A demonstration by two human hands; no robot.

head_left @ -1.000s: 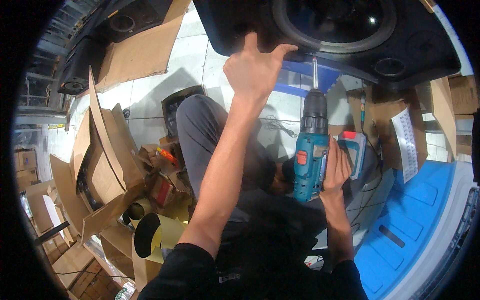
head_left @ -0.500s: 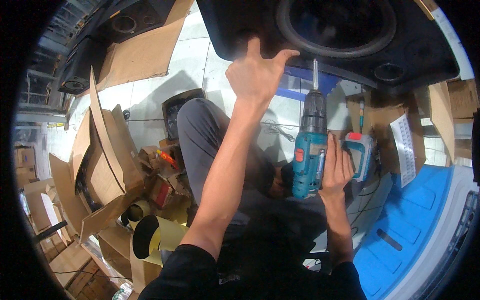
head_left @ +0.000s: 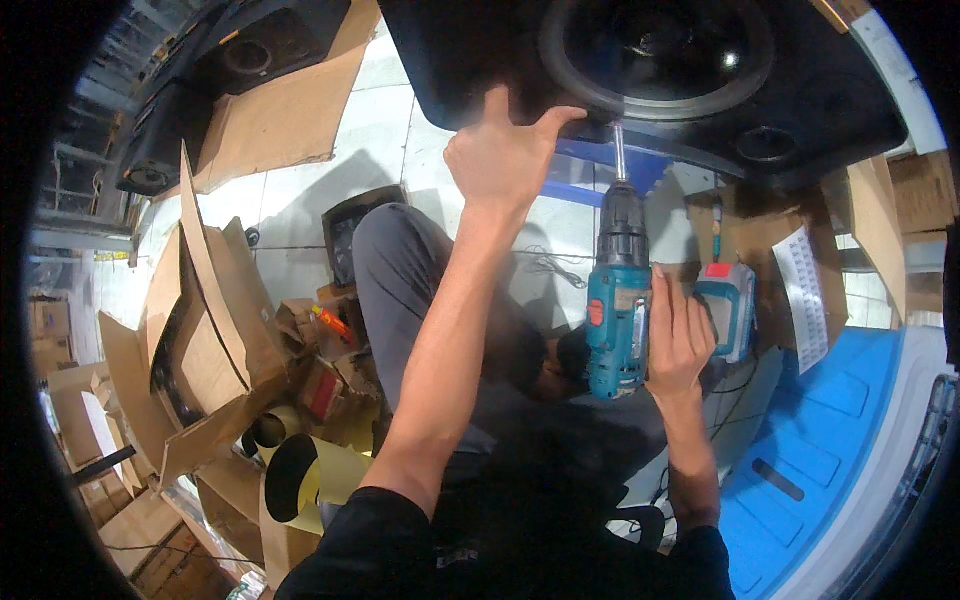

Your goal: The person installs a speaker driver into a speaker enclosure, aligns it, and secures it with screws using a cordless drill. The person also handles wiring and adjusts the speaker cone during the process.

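My right hand [head_left: 678, 340] is closed around a teal-and-black cordless drill [head_left: 618, 310] with a battery [head_left: 728, 305] on its right. The drill points away from me. Its long silver bit [head_left: 620, 150] reaches the near edge of a large black speaker cabinet [head_left: 480, 50], just below a round woofer [head_left: 660, 50]. Whether the bit sits on a screw is too small to tell. Against the same edge, farther left, rests my left hand [head_left: 500, 160], its index finger and thumb stretched apart. The other fingers are mostly hidden.
Opened cardboard boxes [head_left: 220, 330] and yellow tubes [head_left: 310, 480] crowd the left. More speakers [head_left: 260, 50] stand at the far left. To the right are a blue plastic panel [head_left: 810, 450] and a printed sheet [head_left: 802, 300]. Thin wire [head_left: 555, 265] lies on the tiles.
The speaker cabinet, drill and both hands appear slightly farther left in the picture. My left hand stays on the cabinet edge, and the right keeps its grip on the drill.
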